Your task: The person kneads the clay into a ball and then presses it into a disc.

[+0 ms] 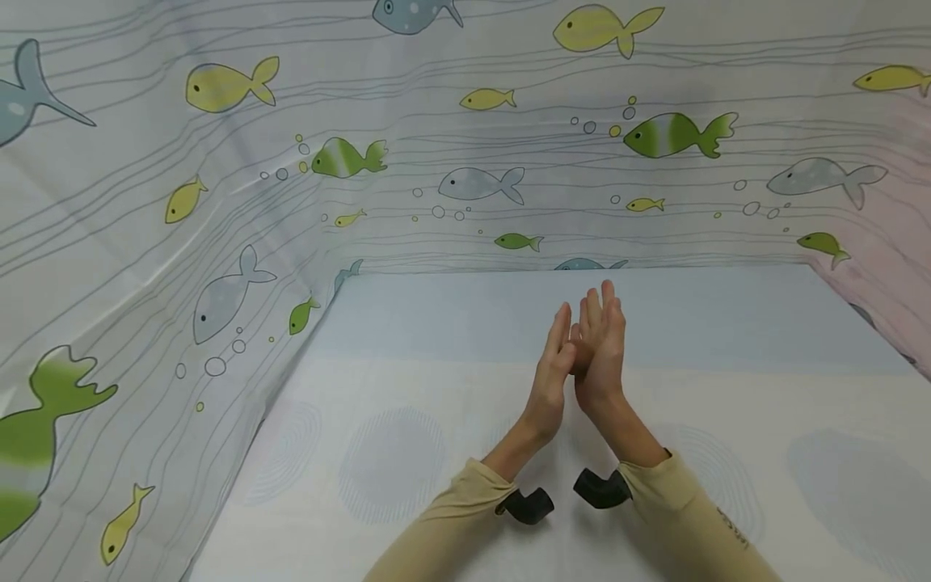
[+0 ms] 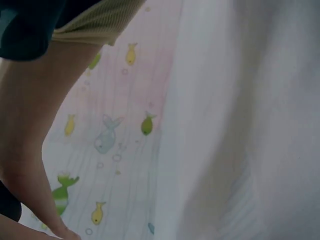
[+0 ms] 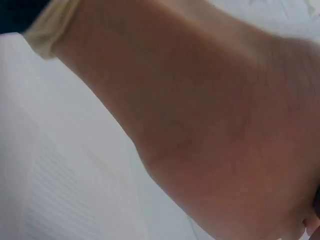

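Pale tabletop [image 1: 436,388] under left hand [image 1: 550,368] and right hand [image 1: 602,347], straight-fingered, palms pressed together, empty.

1. The place looks like a small screened-off recording booth set up around a table, not a furnished room
2. A thin white plastic curtain printed with yellow, green and grey fish, bubbles and wavy lines [image 1: 473,162] hangs as the back wall and runs down the left side [image 1: 145,283], closing in the work surface
3. On the right the same kind of fish-printed sheet shows a pale pink tint [image 1: 898,234]
4. The flat tabletop is covered with a pale cloth bearing faint blue-grey round patches [image 1: 393,461]; no furniture, tools or appliances show what building it stands in
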`<state>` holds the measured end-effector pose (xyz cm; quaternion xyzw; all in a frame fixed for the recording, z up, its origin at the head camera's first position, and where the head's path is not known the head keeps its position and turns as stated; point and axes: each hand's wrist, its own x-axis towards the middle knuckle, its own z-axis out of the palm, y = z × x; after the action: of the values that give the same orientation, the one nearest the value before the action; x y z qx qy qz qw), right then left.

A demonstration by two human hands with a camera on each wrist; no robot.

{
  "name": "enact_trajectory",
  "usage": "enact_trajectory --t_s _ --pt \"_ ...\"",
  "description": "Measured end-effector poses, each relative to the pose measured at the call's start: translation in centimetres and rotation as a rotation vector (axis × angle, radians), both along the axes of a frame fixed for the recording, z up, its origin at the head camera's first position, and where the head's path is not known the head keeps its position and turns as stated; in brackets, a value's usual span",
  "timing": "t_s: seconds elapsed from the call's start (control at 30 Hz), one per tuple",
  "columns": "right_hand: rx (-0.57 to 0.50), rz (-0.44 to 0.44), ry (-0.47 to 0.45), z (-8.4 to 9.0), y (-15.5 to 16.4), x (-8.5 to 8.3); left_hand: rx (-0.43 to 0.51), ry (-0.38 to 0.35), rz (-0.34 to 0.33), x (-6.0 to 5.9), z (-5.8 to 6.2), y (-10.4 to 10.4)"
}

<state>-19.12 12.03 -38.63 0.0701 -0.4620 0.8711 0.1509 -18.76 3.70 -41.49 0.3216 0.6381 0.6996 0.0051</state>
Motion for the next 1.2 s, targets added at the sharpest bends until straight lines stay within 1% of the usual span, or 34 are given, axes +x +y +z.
enact_trajectory --t_s 0.17,0.3,0.43,0.6,0.7,0.8,0.93,1.03,1.13,1.2 --pt "-0.023 -0.047 0.007 -0.2 1.1 -0.9 -0.041 0.022 0.004 0.7 0.2 0.3" --pt "-0.018 -0.068 0.003 -0.6 1.5 -1.5 -0.06 0.039 0.018 0.9 0.6 0.2" --pt "0.002 -0.077 -0.006 -1.1 1.6 -1.8 -0.043 0.06 0.028 0.9 1.1 -0.1" --pt "0.025 -0.05 0.002 -1.9 1.0 -1.8 -0.026 0.075 0.056 0.7 1.8 -0.6" --pt "0.057 -0.023 0.015 -2.2 0.3 -1.5 -0.012 0.081 0.082 0.3 2.0 -0.9" --pt "0.114 0.007 0.032 -2.4 -0.6 -1.0 -0.002 0.081 0.122 -0.1 2.0 -1.2" --pt "0.242 0.071 0.09 -2.6 -2.2 0.0 0.015 0.044 0.194 -0.9 1.8 -1.6" --pt "0.304 0.125 0.156 -2.4 -3.2 0.8 0.049 0.002 0.254 -1.7 1.6 -2.2" --pt "0.311 0.169 0.18 -2.1 -3.8 1.5 0.067 -0.015 0.307 -2.5 1.5 -3.1" --pt "0.318 0.195 0.172 -2.0 -4.1 1.9 0.07 -0.016 0.332 -3.0 1.5 -3.7"
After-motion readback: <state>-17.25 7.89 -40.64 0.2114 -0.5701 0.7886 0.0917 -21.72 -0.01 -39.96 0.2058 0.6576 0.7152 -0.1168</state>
